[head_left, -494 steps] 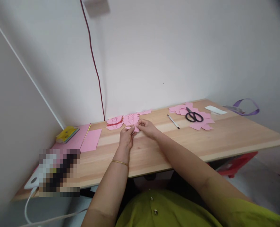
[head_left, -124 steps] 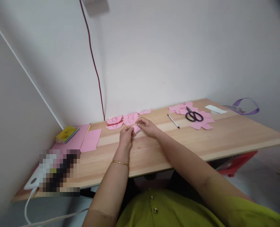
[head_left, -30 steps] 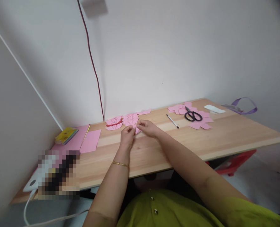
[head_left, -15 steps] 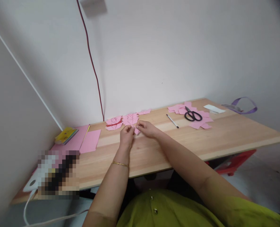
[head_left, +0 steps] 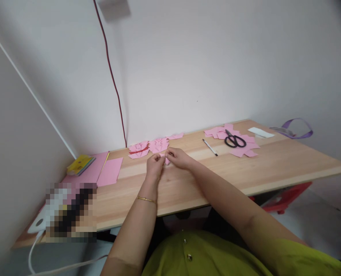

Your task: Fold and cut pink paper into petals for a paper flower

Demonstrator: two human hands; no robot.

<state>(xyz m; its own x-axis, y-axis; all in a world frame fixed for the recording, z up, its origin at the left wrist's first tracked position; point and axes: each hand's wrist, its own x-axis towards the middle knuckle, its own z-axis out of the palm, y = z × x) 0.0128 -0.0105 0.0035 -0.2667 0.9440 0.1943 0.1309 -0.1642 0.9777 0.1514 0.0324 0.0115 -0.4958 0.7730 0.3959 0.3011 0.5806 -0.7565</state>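
Note:
Between my hands, a little above the wooden table (head_left: 182,188), is a small pink piece of paper (head_left: 167,161), mostly hidden by the fingers. My left hand (head_left: 154,165) pinches it from the left, and my right hand (head_left: 178,157) pinches it from the right; the fingertips nearly meet. Just beyond them lie folded pink paper pieces (head_left: 158,144) with pleated shapes. To their left is a similar pink piece crossed by a red strip (head_left: 139,150). A flat pink scrap (head_left: 175,136) lies close to the wall.
At right, black-handled scissors (head_left: 235,141) rest on pink paper scraps (head_left: 252,141), with a pen (head_left: 210,147) beside them and a white strip (head_left: 261,132) behind. Pink sheets (head_left: 110,171), a pencil (head_left: 103,165) and a yellow packet (head_left: 78,165) lie left. A white power strip (head_left: 38,222) is partly pixelated.
The fingertips of both hands have drawn slightly closer together over the small pink paper, and less of it shows. The other things stay where they were.

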